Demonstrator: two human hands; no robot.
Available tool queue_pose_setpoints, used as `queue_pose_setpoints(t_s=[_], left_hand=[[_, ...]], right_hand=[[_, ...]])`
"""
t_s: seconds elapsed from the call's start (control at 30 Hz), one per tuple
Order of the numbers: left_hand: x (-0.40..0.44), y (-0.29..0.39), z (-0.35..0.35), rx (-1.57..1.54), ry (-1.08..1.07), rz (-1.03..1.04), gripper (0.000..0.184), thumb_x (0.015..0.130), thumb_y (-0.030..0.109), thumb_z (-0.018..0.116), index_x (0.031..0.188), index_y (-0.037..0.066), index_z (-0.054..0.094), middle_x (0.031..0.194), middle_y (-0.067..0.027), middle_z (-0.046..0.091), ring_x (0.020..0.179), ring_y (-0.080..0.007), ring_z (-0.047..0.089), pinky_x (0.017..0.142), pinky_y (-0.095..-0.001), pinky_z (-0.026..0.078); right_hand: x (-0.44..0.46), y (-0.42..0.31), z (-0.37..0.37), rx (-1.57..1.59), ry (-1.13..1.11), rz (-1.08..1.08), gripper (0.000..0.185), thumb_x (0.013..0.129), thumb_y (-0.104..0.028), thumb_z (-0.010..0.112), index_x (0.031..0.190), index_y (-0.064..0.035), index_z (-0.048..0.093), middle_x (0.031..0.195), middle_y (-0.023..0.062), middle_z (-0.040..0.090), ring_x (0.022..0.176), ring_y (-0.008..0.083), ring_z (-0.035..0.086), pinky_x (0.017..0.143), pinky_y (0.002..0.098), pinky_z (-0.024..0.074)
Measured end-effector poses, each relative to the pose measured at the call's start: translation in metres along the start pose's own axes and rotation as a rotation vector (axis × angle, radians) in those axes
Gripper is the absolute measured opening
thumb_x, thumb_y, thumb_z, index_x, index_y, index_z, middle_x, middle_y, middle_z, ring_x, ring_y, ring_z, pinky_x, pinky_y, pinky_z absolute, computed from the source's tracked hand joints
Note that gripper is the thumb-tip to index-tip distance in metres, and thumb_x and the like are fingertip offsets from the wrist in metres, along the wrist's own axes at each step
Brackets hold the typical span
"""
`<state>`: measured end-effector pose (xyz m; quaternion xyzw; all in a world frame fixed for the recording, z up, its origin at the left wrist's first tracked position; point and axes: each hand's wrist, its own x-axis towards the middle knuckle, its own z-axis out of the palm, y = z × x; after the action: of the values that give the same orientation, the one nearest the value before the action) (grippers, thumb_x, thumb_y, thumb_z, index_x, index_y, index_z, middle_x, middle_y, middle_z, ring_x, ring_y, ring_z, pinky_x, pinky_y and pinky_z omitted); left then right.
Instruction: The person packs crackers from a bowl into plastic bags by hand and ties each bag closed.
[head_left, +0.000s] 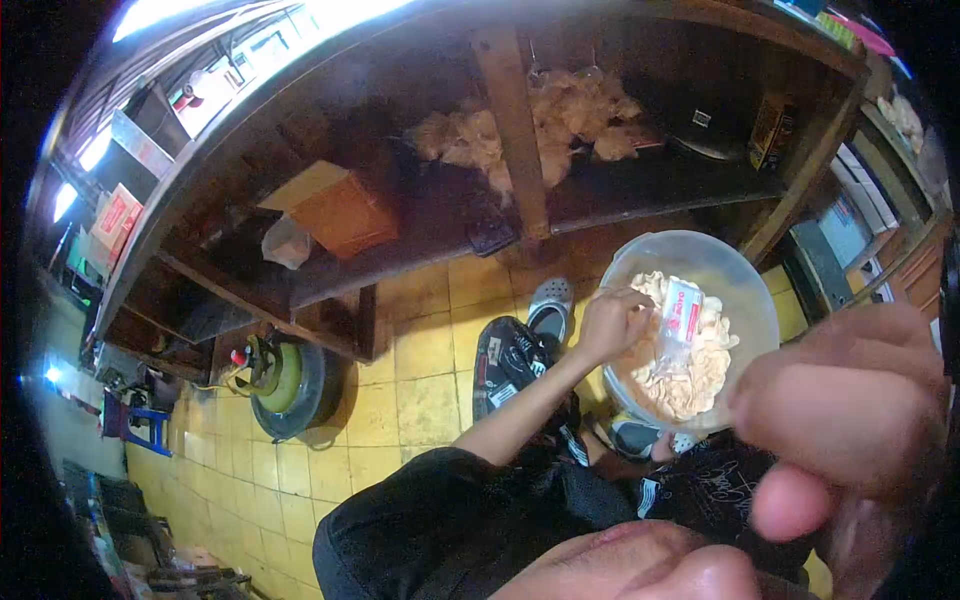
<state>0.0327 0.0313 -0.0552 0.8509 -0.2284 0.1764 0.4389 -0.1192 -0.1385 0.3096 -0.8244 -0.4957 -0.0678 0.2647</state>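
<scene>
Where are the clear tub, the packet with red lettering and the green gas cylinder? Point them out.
Clear tub (746, 318): head view, bare inner wall.
Packet with red lettering (682, 314): head view, printed face.
Green gas cylinder (284, 376): head view, side of its body.

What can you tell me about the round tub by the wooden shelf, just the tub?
The tub is wide, round and open-topped, of pale, translucent material that looks like plastic, with no lid on. It is partly filled with pale, irregular pieces; a packet with red print lies on them. One hand reaches inside. A blurred nearer hand overlaps its lower-right rim in view; whether it touches is unclear. Its base is hidden.
</scene>
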Motion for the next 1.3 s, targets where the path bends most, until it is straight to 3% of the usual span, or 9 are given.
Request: queue_pose_setpoints(t_s=[0.4,0.53,0.57,0.67,0.73,0.9,1.1,1.27,1.3], left_hand=[[-0.002,-0.001,0.0,0.027,-0.005,-0.04,0.018,0.086,0.022,0.062,0.09,0.007,0.072,0.09,-0.0128,0.071,0.087,-0.0326,0.067,0.082,-0.0435,0.048],[-0.001,-0.003,-0.002,-0.001,-0.002,-0.027,0.017,0.084,0.02,0.063,0.091,0.007,0.072,0.089,-0.0127,0.071,0.086,-0.0321,0.067,0.08,-0.0433,0.049],[-0.002,-0.003,-0.001,-0.012,-0.002,-0.026,0.017,0.084,0.02,0.063,0.09,0.007,0.072,0.089,-0.0125,0.071,0.086,-0.0321,0.067,0.081,-0.0434,0.049],[-0.003,-0.006,0.003,-0.038,-0.003,-0.03,0.017,0.084,0.021,0.063,0.09,0.008,0.072,0.09,-0.0118,0.071,0.087,-0.032,0.067,0.079,-0.0431,0.049],[-0.003,-0.005,0.002,-0.033,0.007,-0.008,0.017,0.085,0.022,0.062,0.09,0.009,0.071,0.091,-0.0111,0.071,0.087,-0.0317,0.067,0.079,-0.0425,0.049],[-0.003,-0.006,0.002,-0.04,0.027,0.005,0.016,0.085,0.023,0.063,0.09,0.01,0.071,0.091,-0.0104,0.071,0.087,-0.0311,0.067,0.079,-0.0425,0.048],[-0.005,-0.005,0.0,-0.032,0.052,0.014,0.017,0.085,0.022,0.063,0.092,0.01,0.072,0.091,-0.0102,0.071,0.087,-0.0303,0.067,0.08,-0.0425,0.048],[-0.003,-0.004,0.001,-0.031,0.03,0.0,0.016,0.085,0.022,0.063,0.092,0.01,0.072,0.091,-0.01,0.071,0.087,-0.0297,0.068,0.08,-0.0419,0.049],[-0.002,-0.001,-0.001,-0.044,0.022,-0.022,0.017,0.085,0.021,0.063,0.091,0.009,0.072,0.091,-0.0114,0.071,0.088,-0.0307,0.067,0.082,-0.0424,0.049]], right_hand=[[-0.046,0.031,-0.021,-0.033,-0.164,-0.023,0.028,0.088,-0.027,0.065,0.109,-0.0088,0.067,0.104,0.0098,0.07,0.084,0.0213,0.069,0.076,0.0315,0.0551],[-0.068,0.055,-0.038,-0.02,-0.42,0.003,0.028,0.091,-0.028,0.063,0.111,-0.0093,0.068,0.109,0.0095,0.07,0.087,0.0212,0.07,0.079,0.0321,0.0557],[-0.077,0.056,-0.044,0.166,-0.504,0.19,0.028,0.093,-0.026,0.061,0.114,-0.0079,0.066,0.113,0.0093,0.069,0.092,0.022,0.07,0.082,0.0296,0.0552],[-0.054,0.017,-0.002,-0.03,0.194,-0.188,0.038,0.092,-0.038,0.058,0.103,-0.0018,0.052,0.078,0.0113,0.065,0.056,0.0202,0.057,0.056,0.0318,0.0458],[-0.037,-0.021,-0.02,-0.031,-0.03,0.147,0.038,0.103,-0.018,0.037,0.094,0.0112,0.059,0.097,0.0292,0.066,0.068,0.0331,0.064,0.059,0.0393,0.0501],[-0.046,-0.019,-0.023,-0.026,-0.085,0.185,0.033,0.1,-0.016,0.04,0.101,0.0117,0.059,0.092,0.0223,0.063,0.059,0.0226,0.054,0.053,0.0328,0.0432],[-0.087,-0.002,-0.028,-0.018,0.051,0.131,0.031,0.097,-0.013,0.044,0.11,0.0122,0.058,0.086,0.014,0.06,0.049,0.0101,0.041,0.045,0.0251,0.0349],[-0.095,0.066,0.014,-0.373,0.474,-0.259,0.036,0.097,-0.034,0.051,0.098,0.0017,0.054,0.073,0.0099,0.059,0.055,0.0179,0.052,0.05,0.0343,0.0419],[-0.074,0.078,0.023,-0.315,0.557,-0.322,0.033,0.096,-0.029,0.053,0.111,-0.0005,0.055,0.076,0.0092,0.063,0.06,0.0208,0.057,0.056,0.0339,0.0458]])
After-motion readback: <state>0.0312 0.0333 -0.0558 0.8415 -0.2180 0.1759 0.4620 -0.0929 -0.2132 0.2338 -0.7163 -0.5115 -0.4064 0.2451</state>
